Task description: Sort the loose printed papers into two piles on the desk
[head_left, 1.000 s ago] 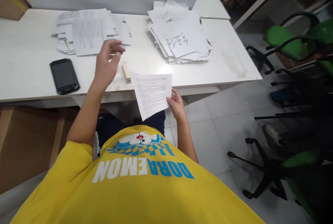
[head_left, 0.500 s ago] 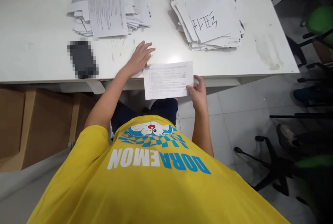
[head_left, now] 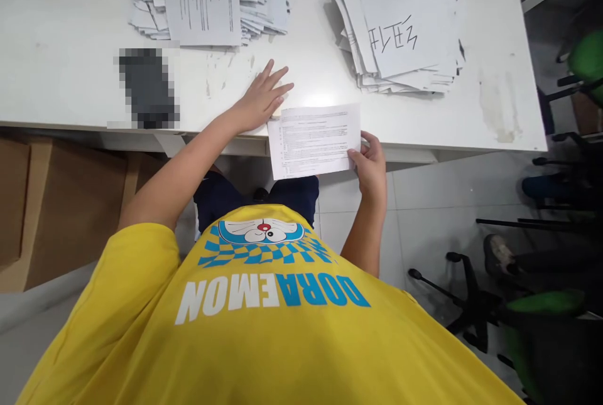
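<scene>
A printed sheet of paper [head_left: 315,141] juts over the table's front edge, lines of text facing up. My right hand [head_left: 370,163] pinches its right edge, thumb on top and fingers beneath. At the sheet's upper left corner, my left hand [head_left: 264,98] rests near the table surface with its fingers spread. A small pale item [head_left: 276,115] shows below its thumb; I cannot tell what it is. Beyond my left hand lies a pile of printed papers [head_left: 202,0]. Another pile, its top sheet handwritten [head_left: 400,28], sits farther right.
A dark pixelated object [head_left: 148,88] lies on the white table [head_left: 56,72], left of my left arm. Cardboard boxes [head_left: 70,204] stand below on the left. To the right are black chair legs [head_left: 471,292] and another person's shoe [head_left: 499,254].
The camera view has shifted, so the table and piles sit differently. My left hand's fingers are spread wider. The sheet remains in my right hand.
</scene>
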The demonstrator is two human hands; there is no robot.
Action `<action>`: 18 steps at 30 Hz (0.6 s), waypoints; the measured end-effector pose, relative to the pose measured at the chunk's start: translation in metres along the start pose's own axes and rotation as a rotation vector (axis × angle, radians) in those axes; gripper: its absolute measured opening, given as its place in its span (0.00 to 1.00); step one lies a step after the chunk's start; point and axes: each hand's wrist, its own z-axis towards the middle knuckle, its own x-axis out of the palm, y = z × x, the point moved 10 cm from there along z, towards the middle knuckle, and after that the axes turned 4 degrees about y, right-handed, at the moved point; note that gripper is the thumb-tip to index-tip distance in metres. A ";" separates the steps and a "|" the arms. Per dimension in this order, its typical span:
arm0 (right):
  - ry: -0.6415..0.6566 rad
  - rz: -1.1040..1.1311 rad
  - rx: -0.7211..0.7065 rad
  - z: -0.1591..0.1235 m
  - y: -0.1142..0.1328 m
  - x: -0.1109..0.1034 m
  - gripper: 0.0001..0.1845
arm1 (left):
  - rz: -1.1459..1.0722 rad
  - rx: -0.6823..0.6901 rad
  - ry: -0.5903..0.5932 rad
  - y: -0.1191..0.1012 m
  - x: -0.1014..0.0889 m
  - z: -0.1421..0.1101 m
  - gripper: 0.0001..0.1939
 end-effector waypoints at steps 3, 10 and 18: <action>0.004 -0.008 0.007 0.002 0.005 -0.001 0.26 | 0.011 0.002 0.000 -0.010 -0.005 -0.005 0.29; -0.254 0.099 -0.143 0.029 0.024 -0.045 0.31 | 0.000 -0.064 -0.001 -0.012 -0.012 -0.014 0.35; -0.541 0.321 -0.113 0.147 0.036 -0.064 0.29 | 0.008 -0.073 -0.020 -0.013 -0.018 -0.018 0.38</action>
